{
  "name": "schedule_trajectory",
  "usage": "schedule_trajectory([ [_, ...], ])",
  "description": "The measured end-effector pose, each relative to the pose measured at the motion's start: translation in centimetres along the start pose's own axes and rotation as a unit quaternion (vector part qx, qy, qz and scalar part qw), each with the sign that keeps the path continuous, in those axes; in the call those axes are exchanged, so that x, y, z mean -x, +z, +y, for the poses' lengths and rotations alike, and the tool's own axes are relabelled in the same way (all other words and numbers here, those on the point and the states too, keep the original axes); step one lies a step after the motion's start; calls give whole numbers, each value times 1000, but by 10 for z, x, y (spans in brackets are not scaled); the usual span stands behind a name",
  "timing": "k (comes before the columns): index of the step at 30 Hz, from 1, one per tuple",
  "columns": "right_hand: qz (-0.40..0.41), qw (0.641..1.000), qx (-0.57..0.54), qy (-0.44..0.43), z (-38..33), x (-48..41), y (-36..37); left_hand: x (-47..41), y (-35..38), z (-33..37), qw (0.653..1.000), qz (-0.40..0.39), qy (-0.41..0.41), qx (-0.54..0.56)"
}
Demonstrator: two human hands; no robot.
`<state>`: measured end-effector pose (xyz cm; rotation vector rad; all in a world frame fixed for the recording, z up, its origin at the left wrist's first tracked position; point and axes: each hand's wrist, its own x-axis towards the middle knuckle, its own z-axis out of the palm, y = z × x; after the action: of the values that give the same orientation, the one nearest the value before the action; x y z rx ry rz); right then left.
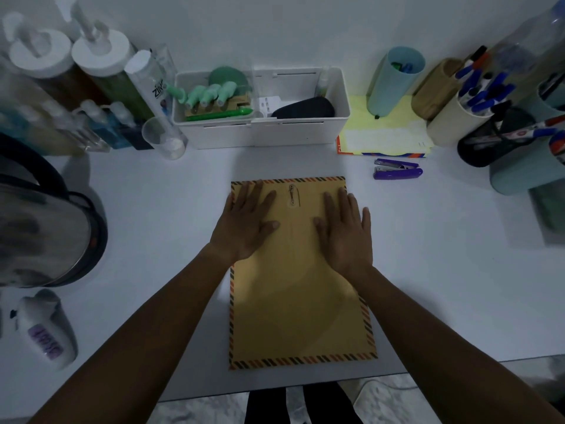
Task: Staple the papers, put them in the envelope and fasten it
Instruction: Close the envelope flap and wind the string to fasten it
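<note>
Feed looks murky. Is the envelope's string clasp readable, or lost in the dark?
Head view: dim and bluish, but the string clasp on the envelope reads clearly at centre; head view's edges bow and smear, blurring the pump bottles at left and the kettle.

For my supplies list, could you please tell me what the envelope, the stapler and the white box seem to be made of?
Envelope: matte brown kraft paper, judging by its flat dull look and printed striped border. Stapler: probably glossy purple plastic, given the sheen; metal parts unclear. White box: likely smooth moulded plastic, with slots in its wall.
</note>
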<state>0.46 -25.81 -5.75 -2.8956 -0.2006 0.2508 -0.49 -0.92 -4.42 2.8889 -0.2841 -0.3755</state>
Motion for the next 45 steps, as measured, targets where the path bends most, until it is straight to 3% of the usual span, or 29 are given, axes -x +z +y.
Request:
schedule_trajectory([
  [13, -12, 998, -46, -36, 5, 0, -14, 14, 2, 17, 998, 64, -16, 7],
  [21, -55, 995, -48, -66, 12, 13, -39, 31, -9, 34, 998, 5, -60, 5],
  [25, -59, 996, -21, -65, 9, 20, -43, 32, -9, 40, 992, 15, -126, 23],
  [30, -58, 997, 7, -43, -2, 30, -41, 23, -19, 44, 939, 134, -244, 203],
  [33, -53, 998, -8, -30, -6, 32, -45, 25, -36, 42, 864, 196, -331, 323],
  [35, -70, 997, -30, -20, -9, 32, -51, 28, -48, 34, 798, 168, -393, 425],
  [37, -93, 993, -74, -8, -16, 32, -59, 30, -64, 30, 734, 118, -378, 552],
  [38, -96, 989, -110, -2, -24, 33, -67, 33, -75, 31, 720, 88, -354, 590],
  [42, -109, 944, -311, -7, -63, 47, -111, 35, -131, 55, 724, 28, -280, 630],
  [45, -143, 912, -383, -22, -82, 64, -146, 34, -175, 80, 745, 6, -258, 615],
])
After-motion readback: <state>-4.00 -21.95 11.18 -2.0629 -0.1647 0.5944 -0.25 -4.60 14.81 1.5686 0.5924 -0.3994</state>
